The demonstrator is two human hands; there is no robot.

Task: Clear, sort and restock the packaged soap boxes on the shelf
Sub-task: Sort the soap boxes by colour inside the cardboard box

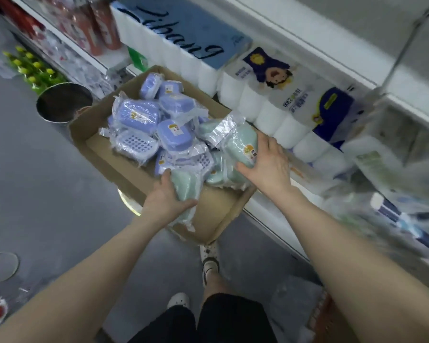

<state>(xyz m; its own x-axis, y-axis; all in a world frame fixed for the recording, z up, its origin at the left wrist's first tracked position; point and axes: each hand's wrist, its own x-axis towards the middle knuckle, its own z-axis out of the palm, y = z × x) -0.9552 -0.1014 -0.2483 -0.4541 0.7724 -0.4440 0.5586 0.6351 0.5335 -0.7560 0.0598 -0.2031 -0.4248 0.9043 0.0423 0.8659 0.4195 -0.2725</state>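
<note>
While hands (164,199) (270,164) grip green soap boxes (186,185) (243,144), purple ones (174,133) lie beyond.

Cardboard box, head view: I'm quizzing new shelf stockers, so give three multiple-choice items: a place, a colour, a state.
1. The lilac plastic-wrapped soap boxes lie: A in the brown cardboard box; B on the floor; C on a shelf.
2. The yellow-stickered soap box in the right hand is: A red; B mint green; C black.
3. The left hand: A hangs idle; B grips a pale green soap box; C presses the shelf.
A, piled inside it; B, green shows through the wrap; B, its thumb clasps the box.
</note>
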